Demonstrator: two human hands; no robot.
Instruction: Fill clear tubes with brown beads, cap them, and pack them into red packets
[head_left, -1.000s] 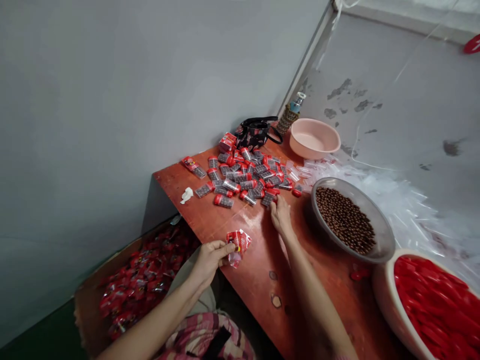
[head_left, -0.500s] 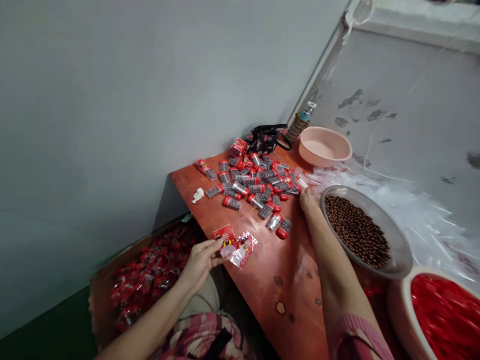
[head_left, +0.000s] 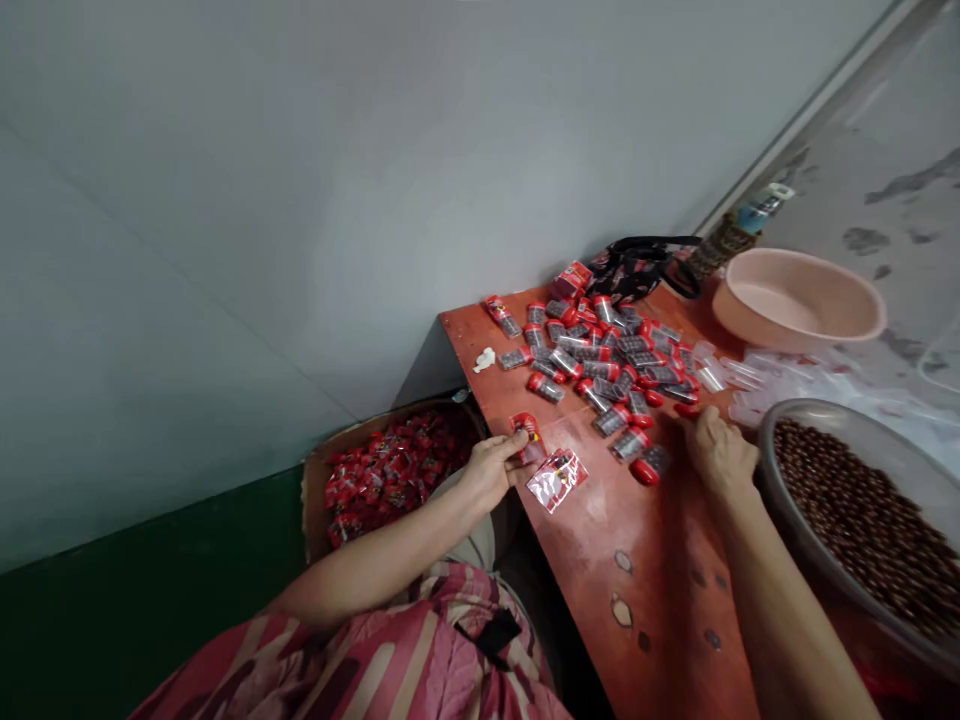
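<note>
My left hand (head_left: 487, 472), at the table's near left edge, pinches a red printed plastic packet (head_left: 529, 440) between thumb and fingers. Right beside it, more of these flat packets (head_left: 557, 480) lie on the orange-red table, their clear parts catching the light. My right hand (head_left: 720, 452) rests at the right side of a pile of clear tubes (head_left: 600, 369) with red caps and dark brown balls inside. Its fingers are curled by a red cap (head_left: 685, 410); what they grip is partly hidden. A tube (head_left: 650, 465) lies at the pile's front.
A bowl of brown balls (head_left: 847, 520) stands right of my right arm, with empty clear tubes (head_left: 825, 380) behind it. Farther back are a pink basin (head_left: 802, 300), a dark bag (head_left: 630, 270) and a bottle (head_left: 761, 208). Below the table's left edge sits a box of red packets (head_left: 397, 470).
The view has turned left. My right hand brought tubes to the pile's front, then moved to its right side. The packets at my left hand have separated: one is held, others lie beside it.
</note>
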